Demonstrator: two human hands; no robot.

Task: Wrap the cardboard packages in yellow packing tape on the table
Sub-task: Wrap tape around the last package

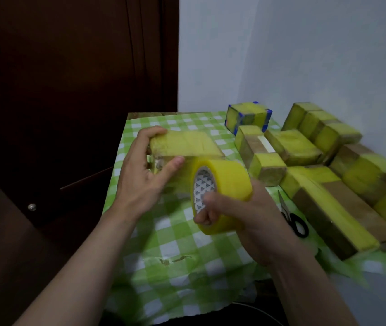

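Head view: a package being wrapped with yellow tape.
The left hand [140, 182] grips the package [185, 143] by its left end, thumb on the near face, likely to steady it against the tape's pull; it sits at 10 o'clock of the tape roll [225, 189]. The right hand [253, 222] clasps the roll, fingers hooked through its core, probably to pay out tape. Taped packages [305, 149] lie at 2 o'clock on the tablecloth [163, 243], scissors [293, 220] at 3.

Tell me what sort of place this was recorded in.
Probably a room at home rather than a workplace: a green checked tablecloth on the work surface, a plain white wall behind it, and a dark wooden cabinet beside it.
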